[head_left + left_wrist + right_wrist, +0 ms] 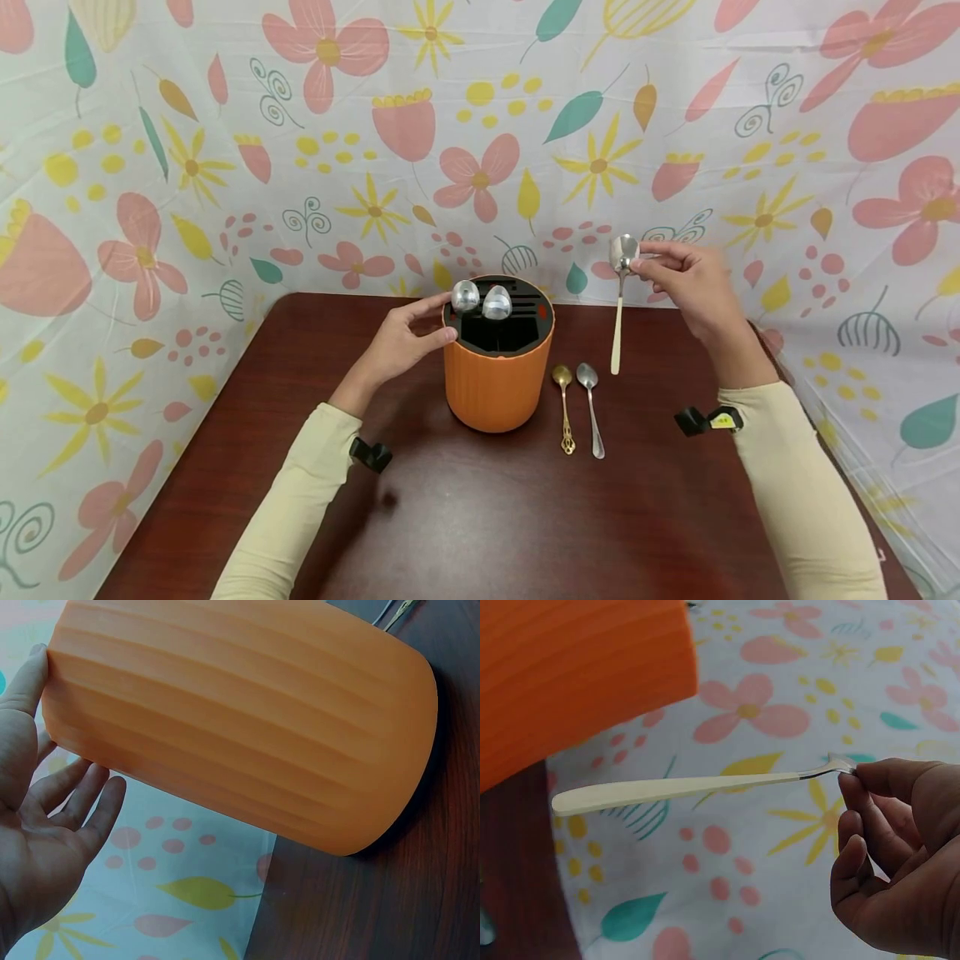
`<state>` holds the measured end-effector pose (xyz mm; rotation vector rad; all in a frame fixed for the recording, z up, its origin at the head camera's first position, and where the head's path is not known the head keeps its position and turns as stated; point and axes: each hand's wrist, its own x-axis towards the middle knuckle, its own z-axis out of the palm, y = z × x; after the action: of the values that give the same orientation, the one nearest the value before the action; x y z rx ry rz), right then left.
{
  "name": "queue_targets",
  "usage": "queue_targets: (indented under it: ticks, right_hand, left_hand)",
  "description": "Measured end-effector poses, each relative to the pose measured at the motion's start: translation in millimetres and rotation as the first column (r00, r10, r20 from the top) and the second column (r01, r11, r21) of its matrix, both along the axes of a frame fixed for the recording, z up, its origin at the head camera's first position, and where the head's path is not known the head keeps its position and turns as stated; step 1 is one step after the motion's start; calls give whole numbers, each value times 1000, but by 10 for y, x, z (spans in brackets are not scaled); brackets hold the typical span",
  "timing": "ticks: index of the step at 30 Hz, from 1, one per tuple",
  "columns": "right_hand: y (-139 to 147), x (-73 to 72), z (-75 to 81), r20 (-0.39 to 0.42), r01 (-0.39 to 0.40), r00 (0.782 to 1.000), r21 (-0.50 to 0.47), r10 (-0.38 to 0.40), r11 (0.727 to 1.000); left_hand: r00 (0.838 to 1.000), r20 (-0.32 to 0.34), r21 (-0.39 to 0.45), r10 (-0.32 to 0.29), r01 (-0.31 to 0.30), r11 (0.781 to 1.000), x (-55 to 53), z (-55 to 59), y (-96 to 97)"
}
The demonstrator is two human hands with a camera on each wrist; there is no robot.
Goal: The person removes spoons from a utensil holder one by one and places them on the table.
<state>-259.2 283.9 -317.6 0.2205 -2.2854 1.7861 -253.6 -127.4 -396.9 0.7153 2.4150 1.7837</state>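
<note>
My left hand (401, 337) holds the upper left side of an orange ribbed utensil holder (495, 392), thumb toward the front of the rim and fingers toward the back. The holder stands upright. Two shiny spoons, a left one (466, 296) and a right one (497, 302), stand in its black slotted top (525, 333), bowls up, handles hidden inside. To the right, raised above the table, my right hand (693, 279) pinches a cream-handled spoon (682, 790) at its bowl end between thumb and fingers. Its handle hangs down in the head view.
A gold spoon (564, 408) with an ornate handle and a silver spoon (591, 408) lie side by side on the dark wooden table (450, 517), right of the holder. A flower-printed cloth (480, 108) hangs behind and beside the table.
</note>
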Motion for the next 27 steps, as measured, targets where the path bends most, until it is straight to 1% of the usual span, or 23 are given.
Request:
queue_targets:
  ticks: [4,6,10,12,16,21,27]
  right_hand:
    - [92,-20,-142,34,-40,999,-11,40,999]
    - [129,-23,-203,49,-48,998,-12,48,999]
    - [188,-28,-329,84,-16,996,13,15,1000]
    - [217,-31,-395,90,0,996,25,-3,1000]
    - [282,-11,-515,110,3,994,29,-6,1000]
    - [336,43,-641,160,1,987,98,-17,995]
    - [360,101,-785,235,-18,972,183,-25,983]
  left_hand:
    - [1000,10,-19,6,-5,1000,11,30,11]
    - [1000,9,-21,3,-3,1000,53,92,20]
    - [1000,9,-17,-4,5,1000,172,242,36]
    - [1000,8,-13,-7,7,1000,217,292,39]
    - [1000,12,-14,-4,5,1000,217,290,43]
    - [1000,8,-12,-3,3,1000,204,268,45]
    - [1000,0,-11,6,-6,1000,210,266,53]
